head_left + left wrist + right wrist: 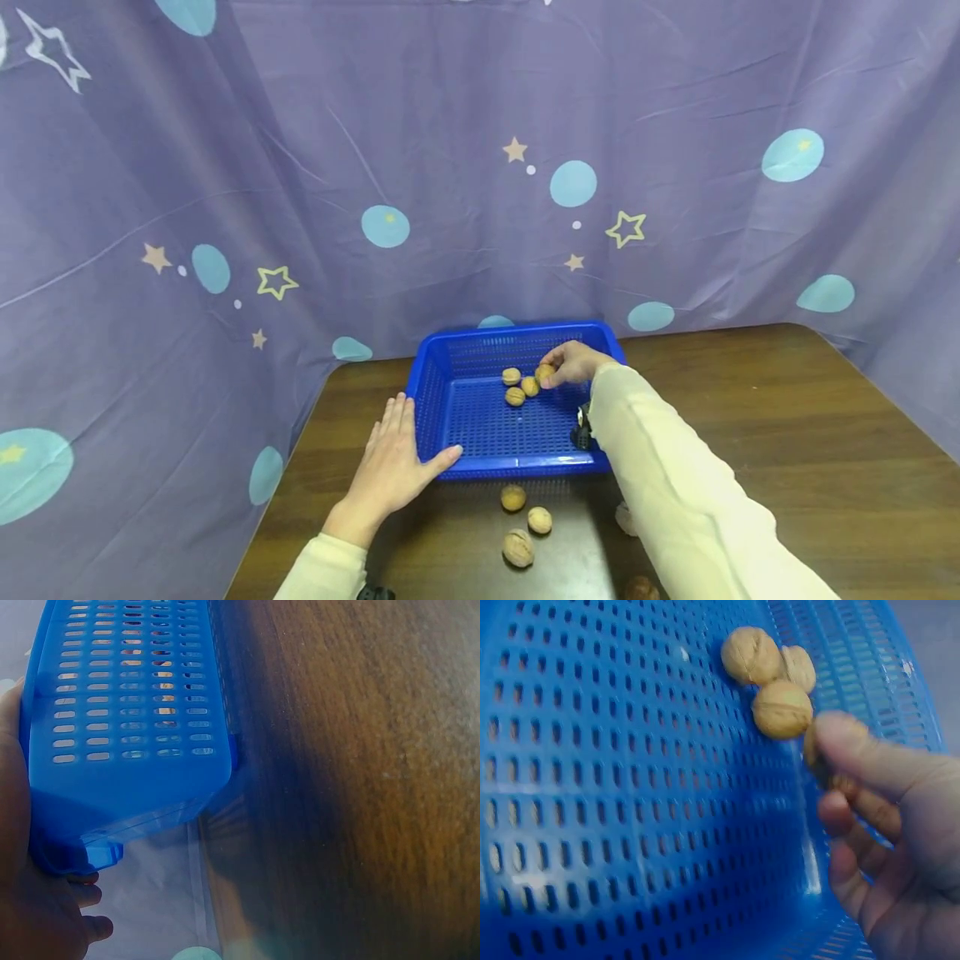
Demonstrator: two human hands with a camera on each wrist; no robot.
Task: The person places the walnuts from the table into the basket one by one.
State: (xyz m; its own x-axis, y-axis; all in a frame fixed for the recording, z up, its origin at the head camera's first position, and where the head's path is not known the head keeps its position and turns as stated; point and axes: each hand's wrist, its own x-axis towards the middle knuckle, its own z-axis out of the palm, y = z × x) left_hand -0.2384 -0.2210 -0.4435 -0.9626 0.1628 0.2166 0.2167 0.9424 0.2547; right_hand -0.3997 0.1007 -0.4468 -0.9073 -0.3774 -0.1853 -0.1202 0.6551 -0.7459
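Observation:
A blue plastic basket [517,464] with slotted walls stands on the table. My right hand [574,364] is inside it at the right, pinching a walnut [546,374] between thumb and fingers; the thumb hides part of that walnut in the right wrist view. Close beside it, three walnuts [782,710] sit together on the basket's floor. My left hand [391,461] rests at the basket's near left corner, its fingers stretched along the left rim and its thumb spread over the front rim. In the left wrist view it lies against the rim [45,697].
In front of the basket, three walnuts [518,547] lie on the brown wooden table [750,417]. Two more show beside the right sleeve: a pale walnut [626,518] partly covered by it and a darker walnut [641,588] at the lower edge. A purple patterned curtain [465,167] hangs behind.

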